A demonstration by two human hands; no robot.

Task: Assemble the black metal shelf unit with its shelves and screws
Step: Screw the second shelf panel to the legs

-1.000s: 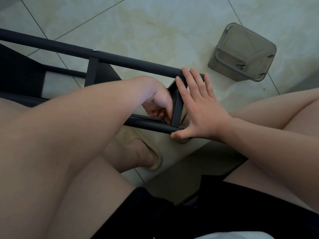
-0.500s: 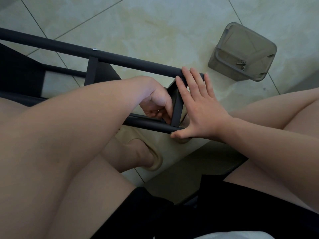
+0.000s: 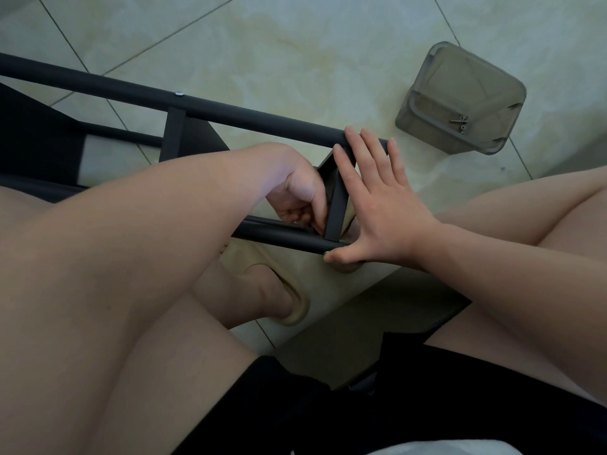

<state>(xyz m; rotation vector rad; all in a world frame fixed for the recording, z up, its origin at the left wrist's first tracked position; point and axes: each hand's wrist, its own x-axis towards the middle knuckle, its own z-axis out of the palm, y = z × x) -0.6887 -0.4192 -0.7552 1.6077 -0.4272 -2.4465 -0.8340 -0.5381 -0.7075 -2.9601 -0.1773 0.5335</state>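
The black shelf unit (image 3: 256, 116), slim matte tubing, lay on its side on the floor. The right hand (image 3: 387, 208), grip wide and flat, braced the unit's end shelf (image 3: 336, 208), likely to steady the joint. The left hand (image 3: 302, 198) curled tight inside the unit, and I cannot tell what it held. Spare screws (image 3: 461, 121) sat in a tub (image 3: 460, 77) beyond the unit's end.
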